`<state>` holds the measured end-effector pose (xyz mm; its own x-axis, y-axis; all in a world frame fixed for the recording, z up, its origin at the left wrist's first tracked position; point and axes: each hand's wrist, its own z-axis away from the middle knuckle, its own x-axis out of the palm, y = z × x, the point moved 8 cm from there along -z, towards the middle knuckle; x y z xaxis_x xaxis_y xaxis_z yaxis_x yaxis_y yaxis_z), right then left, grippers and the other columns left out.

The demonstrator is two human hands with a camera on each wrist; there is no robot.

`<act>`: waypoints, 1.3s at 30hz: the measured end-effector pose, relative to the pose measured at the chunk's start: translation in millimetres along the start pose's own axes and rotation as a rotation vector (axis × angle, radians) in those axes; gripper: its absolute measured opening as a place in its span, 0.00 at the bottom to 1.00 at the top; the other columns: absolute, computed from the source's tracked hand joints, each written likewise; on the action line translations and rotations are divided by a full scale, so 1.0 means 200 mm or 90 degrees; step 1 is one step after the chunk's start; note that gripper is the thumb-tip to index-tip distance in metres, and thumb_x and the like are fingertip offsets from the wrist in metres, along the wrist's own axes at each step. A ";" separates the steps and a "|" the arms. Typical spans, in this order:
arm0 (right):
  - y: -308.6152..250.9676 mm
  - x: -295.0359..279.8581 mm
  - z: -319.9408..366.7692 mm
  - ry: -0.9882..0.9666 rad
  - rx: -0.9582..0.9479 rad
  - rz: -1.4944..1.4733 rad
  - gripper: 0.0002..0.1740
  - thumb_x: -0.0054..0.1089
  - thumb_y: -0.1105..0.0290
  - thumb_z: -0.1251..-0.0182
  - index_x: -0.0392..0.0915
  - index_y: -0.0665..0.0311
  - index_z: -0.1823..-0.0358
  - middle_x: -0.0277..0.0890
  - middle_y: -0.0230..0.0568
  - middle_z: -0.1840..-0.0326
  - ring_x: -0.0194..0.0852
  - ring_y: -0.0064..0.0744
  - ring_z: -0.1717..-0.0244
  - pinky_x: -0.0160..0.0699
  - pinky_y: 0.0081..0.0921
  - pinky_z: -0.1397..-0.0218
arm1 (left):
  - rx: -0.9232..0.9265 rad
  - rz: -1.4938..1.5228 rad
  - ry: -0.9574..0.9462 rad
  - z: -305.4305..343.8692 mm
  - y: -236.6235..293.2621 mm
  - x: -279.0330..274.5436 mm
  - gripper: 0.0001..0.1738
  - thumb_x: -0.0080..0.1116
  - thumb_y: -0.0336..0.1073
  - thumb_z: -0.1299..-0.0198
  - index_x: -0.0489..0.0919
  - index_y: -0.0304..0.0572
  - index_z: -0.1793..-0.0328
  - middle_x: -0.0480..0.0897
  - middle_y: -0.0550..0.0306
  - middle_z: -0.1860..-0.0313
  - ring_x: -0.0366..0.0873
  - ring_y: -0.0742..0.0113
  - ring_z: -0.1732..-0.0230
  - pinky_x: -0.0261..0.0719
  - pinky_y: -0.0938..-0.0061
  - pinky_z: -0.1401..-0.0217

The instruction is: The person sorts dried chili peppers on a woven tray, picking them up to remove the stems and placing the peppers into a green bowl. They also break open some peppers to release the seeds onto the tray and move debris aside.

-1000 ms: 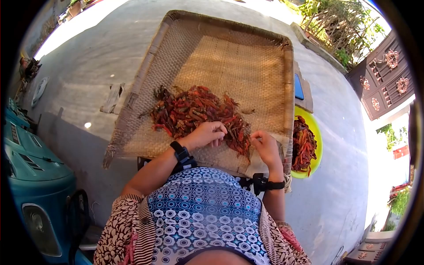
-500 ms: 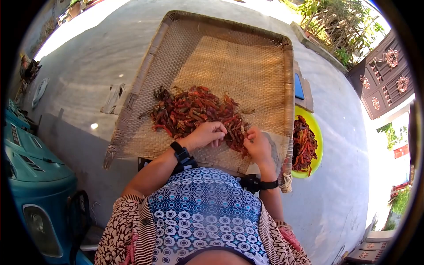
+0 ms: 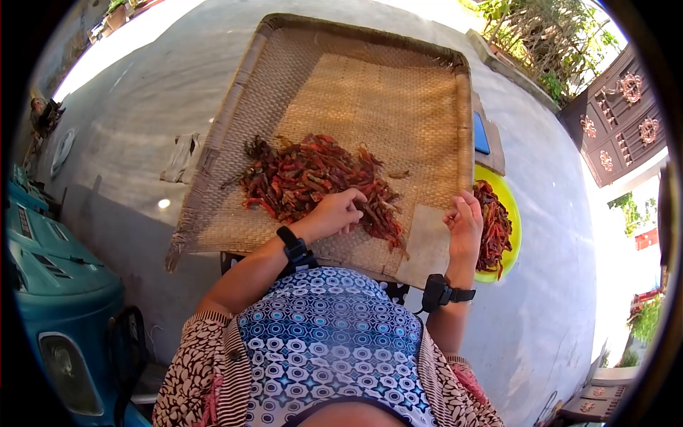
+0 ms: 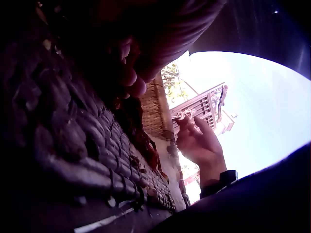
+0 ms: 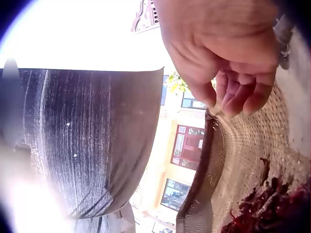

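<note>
Dried red chili peppers lie heaped on a woven tray. At the heap's near side, the left hand has bent fingers with thumb and forefinger close together. Its fingertips are dark in the left wrist view, just above peppers; whether they pinch one cannot be told. Over the tray's right edge is the right hand, beside a yellow-green bowl of peppers. In the right wrist view, the right hand has loosely curled fingers, the thumb apart, and no held thing shows.
A blue flat object lies on cardboard right of the tray. A teal vehicle stands at the left. A pale flat piece lies in the tray's near right corner.
From the heap's right end, the right hand has moved right to the tray's edge beside the bowl, its fingers now looser. The left hand has stayed nearly in place.
</note>
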<state>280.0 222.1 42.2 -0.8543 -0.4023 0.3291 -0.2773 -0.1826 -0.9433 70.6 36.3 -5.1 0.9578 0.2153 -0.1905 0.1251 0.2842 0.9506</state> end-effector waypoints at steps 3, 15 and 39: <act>0.21 0.21 0.11 -0.207 0.129 0.289 0.13 0.61 0.67 0.31 0.75 0.62 0.49 0.77 0.30 0.66 0.75 0.19 0.68 0.74 0.19 0.66 | 0.008 0.023 0.007 -0.02 -0.03 0.00 0.08 0.53 0.32 0.31 0.73 0.37 0.50 0.80 0.58 0.71 0.77 0.75 0.78 0.74 0.79 0.78; 0.22 0.52 0.29 -0.334 -0.146 0.728 0.11 0.62 0.62 0.35 0.82 0.57 0.55 0.81 0.43 0.67 0.80 0.46 0.65 0.74 0.35 0.64 | 0.026 0.181 -0.034 -0.04 -0.08 -0.03 0.09 0.52 0.35 0.28 0.73 0.41 0.48 0.80 0.59 0.65 0.78 0.76 0.74 0.75 0.82 0.76; 0.21 0.36 0.30 -0.260 -0.116 0.848 0.12 0.63 0.64 0.39 0.81 0.55 0.54 0.80 0.37 0.62 0.80 0.42 0.63 0.75 0.35 0.59 | 0.019 0.130 -0.045 -0.02 -0.07 -0.03 0.14 0.52 0.36 0.29 0.73 0.37 0.42 0.80 0.59 0.62 0.79 0.76 0.71 0.78 0.81 0.73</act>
<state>233.5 132.8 28.9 -0.3406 -0.4137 -0.8443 0.5489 0.6416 -0.5358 63.0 34.2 -18.6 0.9798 0.1986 0.0230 -0.0662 0.2138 0.9746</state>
